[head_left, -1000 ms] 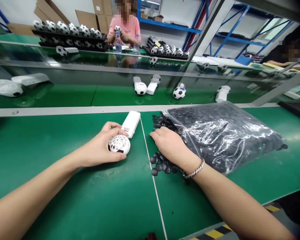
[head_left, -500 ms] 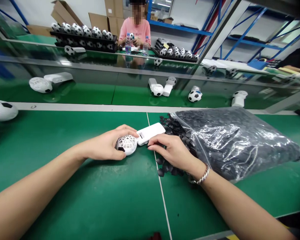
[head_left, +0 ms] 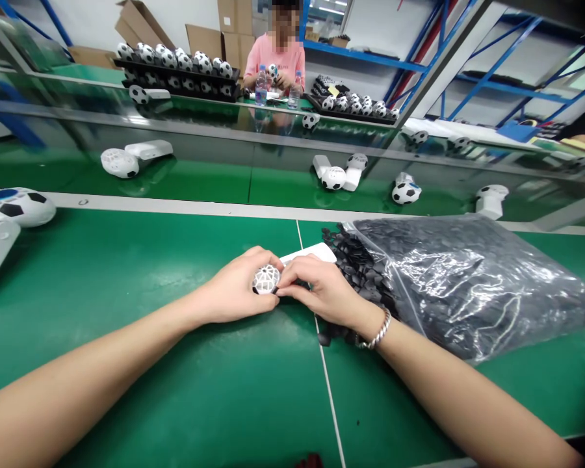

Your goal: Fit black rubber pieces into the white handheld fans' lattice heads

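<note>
My left hand (head_left: 246,286) is closed round the round head of a white, football-patterned handheld fan (head_left: 266,279), its grille facing up. The fan's white handle (head_left: 316,251) points right and is partly hidden behind my right hand (head_left: 316,286). Thumb and forefinger of that hand are pinched together at the right edge of the fan head. A small black piece is between them, mostly covered by the fingertips. Just right of my right hand, many loose black pieces (head_left: 365,266) spill from the mouth of a clear plastic bag (head_left: 468,286).
More football fans lie at the left edge (head_left: 22,207) and on the green strip beyond the pale rail, such as a fan (head_left: 120,162) at left. Across the bench a person in a pink shirt (head_left: 273,58) holds a fan, near bottles and black racks (head_left: 175,71) of fans.
My right hand has moved left, bringing the pinched black piece against the fan head. My left hand and the fan have turned slightly. The whole view has shifted a little.
</note>
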Tool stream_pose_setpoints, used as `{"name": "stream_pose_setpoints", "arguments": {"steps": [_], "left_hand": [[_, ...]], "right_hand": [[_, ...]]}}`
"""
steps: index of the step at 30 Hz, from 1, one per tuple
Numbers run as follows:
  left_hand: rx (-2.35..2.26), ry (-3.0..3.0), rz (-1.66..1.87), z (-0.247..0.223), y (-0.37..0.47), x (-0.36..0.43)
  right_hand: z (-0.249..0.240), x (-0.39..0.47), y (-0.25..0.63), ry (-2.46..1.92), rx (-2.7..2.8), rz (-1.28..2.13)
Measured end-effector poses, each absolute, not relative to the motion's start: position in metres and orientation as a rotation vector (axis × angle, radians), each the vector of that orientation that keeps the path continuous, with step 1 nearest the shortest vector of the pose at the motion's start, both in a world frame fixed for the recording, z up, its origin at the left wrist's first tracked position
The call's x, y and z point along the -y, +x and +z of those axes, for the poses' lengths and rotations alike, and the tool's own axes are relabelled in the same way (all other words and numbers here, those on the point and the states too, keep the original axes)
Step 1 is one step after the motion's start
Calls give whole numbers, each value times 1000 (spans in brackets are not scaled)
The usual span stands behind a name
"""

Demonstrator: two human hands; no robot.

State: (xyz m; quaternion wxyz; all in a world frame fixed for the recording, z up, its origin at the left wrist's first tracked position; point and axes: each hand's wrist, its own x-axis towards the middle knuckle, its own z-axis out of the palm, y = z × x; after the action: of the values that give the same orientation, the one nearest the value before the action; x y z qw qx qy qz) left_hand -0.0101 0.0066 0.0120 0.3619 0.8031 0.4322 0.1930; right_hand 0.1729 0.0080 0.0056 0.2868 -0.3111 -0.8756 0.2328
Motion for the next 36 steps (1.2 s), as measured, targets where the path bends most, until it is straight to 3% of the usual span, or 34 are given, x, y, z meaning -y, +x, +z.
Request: {"name": "stream_pose_setpoints", "arguments": {"steps": [15,21,27,36], "left_hand": [[-1171,2036,623,8,-5,-2],[-1061,967,764,12,-21,-29],[-873,698,982,3,-26,-47],[-716,692,1034,-17,-22,-42]], "right_hand": [[5,-20,174,-917,2339,747],[21,-49,188,-937,2690,279],[12,-128,181,-1490,2449,398],[29,-235,225,-1983,2061,106]]}}
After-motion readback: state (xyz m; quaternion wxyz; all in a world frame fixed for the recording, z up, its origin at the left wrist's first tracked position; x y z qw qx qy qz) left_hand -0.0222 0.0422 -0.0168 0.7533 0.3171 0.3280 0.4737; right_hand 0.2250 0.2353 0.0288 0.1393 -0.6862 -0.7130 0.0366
